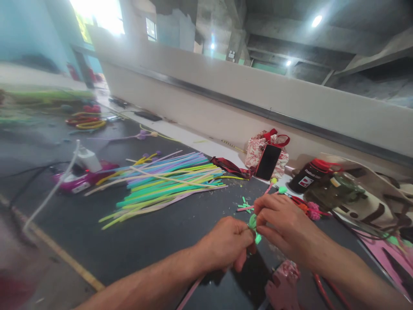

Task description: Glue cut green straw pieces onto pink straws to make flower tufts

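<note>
My left hand (pixel 232 242) is closed, its thumb and index finger pinching a small piece of bent green pipe cleaner (pixel 252 221) with looped, petal-like ends. My right hand (pixel 284 221) comes in from the other side, its fingers curled and pressed to the same piece. Fingers hide part of the piece. Just beyond the hands lie several short cut green pieces (pixel 244 204) and a pink stem with a yellow tip (pixel 274 181), partly behind my right hand. A green oval bit (pixel 282 190) is near it.
A broad pile of coloured pipe cleaners (pixel 167 181) covers the table's middle. At left is a purple power strip (pixel 75 181) with a white plug and cord. A phone (pixel 268 162) leans on a patterned bag (pixel 254 150); a black bottle (pixel 305 177) stands right of it.
</note>
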Available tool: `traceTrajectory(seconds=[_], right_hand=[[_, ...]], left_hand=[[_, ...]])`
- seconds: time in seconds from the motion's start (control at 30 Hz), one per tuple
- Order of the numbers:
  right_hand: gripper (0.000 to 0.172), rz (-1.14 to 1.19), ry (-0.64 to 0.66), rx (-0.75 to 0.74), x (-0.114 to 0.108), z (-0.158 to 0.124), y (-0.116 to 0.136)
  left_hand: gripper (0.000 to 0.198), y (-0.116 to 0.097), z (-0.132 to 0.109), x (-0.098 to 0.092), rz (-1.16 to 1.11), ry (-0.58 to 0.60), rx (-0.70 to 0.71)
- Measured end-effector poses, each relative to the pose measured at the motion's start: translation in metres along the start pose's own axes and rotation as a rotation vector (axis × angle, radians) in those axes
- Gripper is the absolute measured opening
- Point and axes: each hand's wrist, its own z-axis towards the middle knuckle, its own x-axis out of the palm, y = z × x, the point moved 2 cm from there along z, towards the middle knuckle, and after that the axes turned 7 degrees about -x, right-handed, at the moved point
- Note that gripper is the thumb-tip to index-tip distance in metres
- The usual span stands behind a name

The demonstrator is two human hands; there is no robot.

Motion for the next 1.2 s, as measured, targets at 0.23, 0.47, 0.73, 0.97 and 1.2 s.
traceTrajectory(seconds=[0.23, 0.47, 0.73, 0.97, 1.2], right_hand=[[0.011, -0.012, -0.049, -0.028, 0.003, 0.001, -0.001], [0.015, -0.019, -0.214, -0.016, -0.008, -0.001, -0.003], [0.014, 0.325, -0.494, 0.249, -0.017, -0.019, -0.002], [0.024, 0.733, -0.415, 0.286, 0.005, -0.020, 0.007], [0.027, 0.829, -0.326, 0.293, 0.010, -0.007, 0.017]], left_hand=[[0.018, 0.001, 0.002, 0.000, -0.021, -0.063, 0.045], [0.019, -0.003, 0.001, -0.002, -0.101, -0.066, 0.034], [0.028, -0.003, -0.008, -0.003, -0.228, -0.022, 0.247], [0.030, -0.003, -0.010, 0.004, -0.286, -0.028, 0.414], [0.045, -0.005, -0.013, 0.005, -0.201, -0.054, 0.517]])
